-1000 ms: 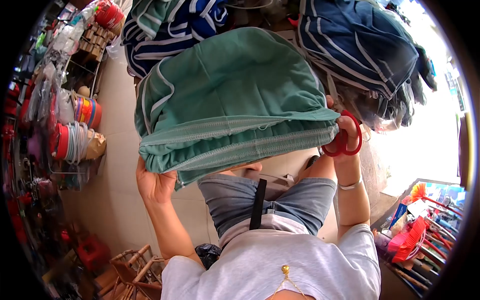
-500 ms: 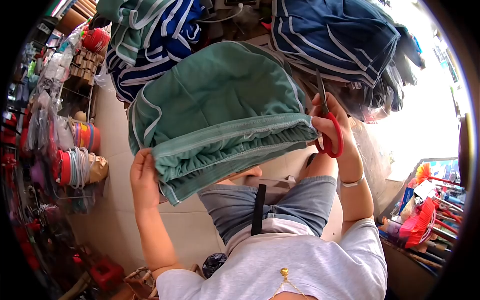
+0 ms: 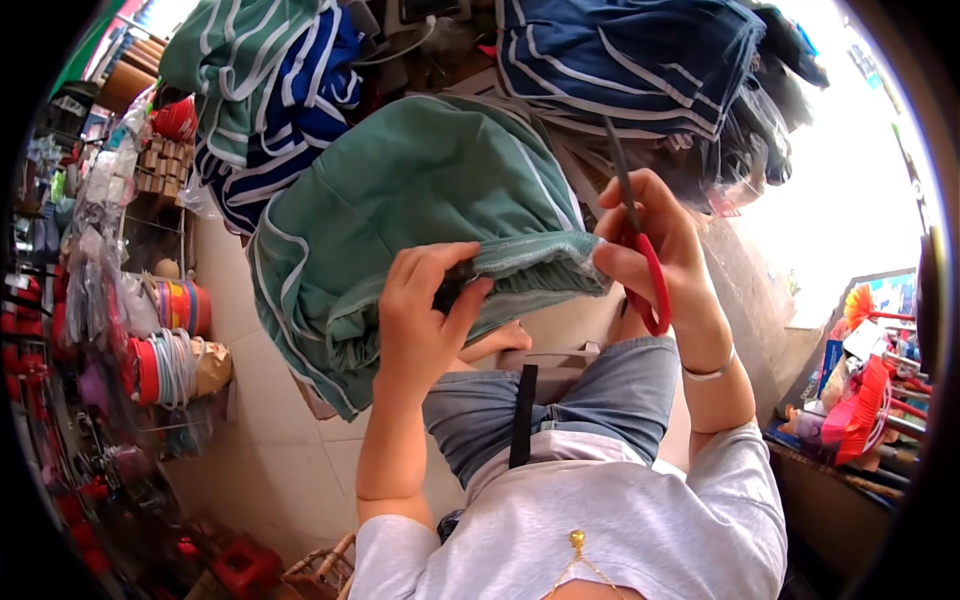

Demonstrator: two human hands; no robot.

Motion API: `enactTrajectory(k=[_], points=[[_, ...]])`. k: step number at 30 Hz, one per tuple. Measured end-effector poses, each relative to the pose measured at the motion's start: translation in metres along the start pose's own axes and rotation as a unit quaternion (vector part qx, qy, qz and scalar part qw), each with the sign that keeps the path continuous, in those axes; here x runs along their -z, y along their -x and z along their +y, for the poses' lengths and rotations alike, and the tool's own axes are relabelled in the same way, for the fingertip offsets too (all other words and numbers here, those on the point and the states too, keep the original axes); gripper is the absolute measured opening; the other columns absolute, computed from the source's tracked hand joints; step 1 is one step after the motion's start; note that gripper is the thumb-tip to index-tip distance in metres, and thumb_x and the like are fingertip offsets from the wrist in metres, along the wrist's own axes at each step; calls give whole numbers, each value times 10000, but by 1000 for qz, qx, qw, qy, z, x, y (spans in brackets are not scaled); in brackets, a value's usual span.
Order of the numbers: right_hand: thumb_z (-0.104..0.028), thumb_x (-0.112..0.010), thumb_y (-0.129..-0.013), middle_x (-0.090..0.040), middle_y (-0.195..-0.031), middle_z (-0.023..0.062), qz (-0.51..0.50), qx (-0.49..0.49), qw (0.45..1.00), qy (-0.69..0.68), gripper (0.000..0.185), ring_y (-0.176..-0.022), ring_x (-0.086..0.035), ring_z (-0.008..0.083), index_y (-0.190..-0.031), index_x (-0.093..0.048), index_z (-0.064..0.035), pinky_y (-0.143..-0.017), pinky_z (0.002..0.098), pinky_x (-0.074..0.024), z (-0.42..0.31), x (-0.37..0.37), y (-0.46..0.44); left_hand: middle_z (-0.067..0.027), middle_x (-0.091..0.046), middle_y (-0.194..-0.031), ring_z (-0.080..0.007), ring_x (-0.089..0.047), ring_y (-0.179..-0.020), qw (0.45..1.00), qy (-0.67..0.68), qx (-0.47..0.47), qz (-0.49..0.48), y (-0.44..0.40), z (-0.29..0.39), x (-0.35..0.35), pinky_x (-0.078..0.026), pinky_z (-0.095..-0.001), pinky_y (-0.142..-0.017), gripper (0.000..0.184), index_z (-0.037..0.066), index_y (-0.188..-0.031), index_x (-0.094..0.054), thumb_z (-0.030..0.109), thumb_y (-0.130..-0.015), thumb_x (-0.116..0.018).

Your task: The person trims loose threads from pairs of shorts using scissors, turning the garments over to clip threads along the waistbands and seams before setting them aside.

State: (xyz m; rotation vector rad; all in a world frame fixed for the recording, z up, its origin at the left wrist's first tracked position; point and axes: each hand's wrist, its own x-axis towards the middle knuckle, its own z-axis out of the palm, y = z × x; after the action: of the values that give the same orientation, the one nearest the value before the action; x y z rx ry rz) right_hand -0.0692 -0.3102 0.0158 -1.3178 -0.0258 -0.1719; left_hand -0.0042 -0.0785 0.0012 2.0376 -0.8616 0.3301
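Note:
A green garment (image 3: 420, 180) with white piping lies in front of me, its gathered waistband towards my body. My left hand (image 3: 425, 310) pinches the waistband near its middle, thumb and fingers closed on the cloth. At the band's right end, my right hand (image 3: 665, 260) grips the cloth between thumb and finger. Red-handled scissors (image 3: 652, 285) hang on that same hand, their dark blades pointing up and away from me. Whether the blades are fully together is hard to tell.
Behind the garment are a green and blue striped pile (image 3: 270, 90) at left and a navy pile (image 3: 620, 60) at right. Shelves with coiled cord (image 3: 172, 368) line the left side. Brushes (image 3: 862, 400) stand at the right. Tiled floor (image 3: 290, 450) shows below.
My left hand has moved right, from the waistband's left end to near its middle. The right hand has shifted slightly left, still with the scissors. The band's left part now hangs bunched.

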Motion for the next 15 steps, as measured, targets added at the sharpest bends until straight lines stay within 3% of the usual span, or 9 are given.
enactTrajectory(k=[2,6,8,10,11,12,14,15], points=[[-77,-701,-798,-552,-806,8,11,-51,998,31,398,-684,-501,43,-1123,-477,-24,-586,173,-404,10,10,-8,-101,-641,-914,-244,-609,-828,999,-22,43,-12,0,-7,-10,-486,-308,-722,297,22,-968,-649,-9,-686,-737],[-76,-699,-781,-549,-823,9,88,-46,989,111,394,-704,-498,58,-1108,-492,-8,-601,176,-393,50,37,-1,-96,-639,-905,-253,-604,-829,997,-68,36,-20,7,-12,-11,-486,-321,-715,290,30,-942,-660,0,-668,-753],[-139,-670,-805,-545,-845,18,119,-17,987,109,362,-744,-498,68,-1102,-513,-3,-641,198,-401,47,36,13,-91,-642,-889,-260,-599,-829,996,-87,18,-18,6,-10,-12,-481,-328,-703,265,32,-913,-666,7,-666,-758],[-315,-637,-850,-553,-877,34,144,88,982,80,397,-774,-500,78,-1076,-550,0,-686,221,-410,36,32,26,-87,-642,-867,-262,-597,-821,995,-94,11,-13,6,-12,-16,-477,-328,-697,250,32,-903,-666,2,-670,-752],[-492,-574,-871,-566,-935,51,112,114,979,124,527,-796,-514,90,-1036,-582,9,-709,224,-410,37,38,34,-82,-641,-846,-265,-594,-813,995,-99,3,-5,7,-13,-17,-474,-328,-692,234,32,-892,-665,-4,-675,-745],[-643,-557,-828,-590,-874,58,81,91,985,125,690,-747,-542,108,-1019,-595,19,-677,226,-429,37,40,41,-82,-641,-846,-265,-594,-813,995,-101,4,-7,7,-15,-19,-474,-328,-692,234,32,-892,-665,-4,-675,-745],[-554,-558,-876,-586,-942,143,-81,20,995,51,642,-704,-562,188,-1071,-566,58,-623,256,-449,41,45,60,-56,-637,-810,-261,-578,-771,997,-77,1,10,8,-18,-21,-469,-354,-677,159,57,-855,-663,27,-712,-724],[-525,-594,-864,-607,-905,144,-110,-28,992,-61,631,-691,-585,189,-1093,-560,62,-608,266,-470,38,26,66,-56,-637,-810,-261,-578,-771,997,-79,2,8,9,-18,-20,-469,-354,-677,159,57,-855,-663,27,-712,-724]])
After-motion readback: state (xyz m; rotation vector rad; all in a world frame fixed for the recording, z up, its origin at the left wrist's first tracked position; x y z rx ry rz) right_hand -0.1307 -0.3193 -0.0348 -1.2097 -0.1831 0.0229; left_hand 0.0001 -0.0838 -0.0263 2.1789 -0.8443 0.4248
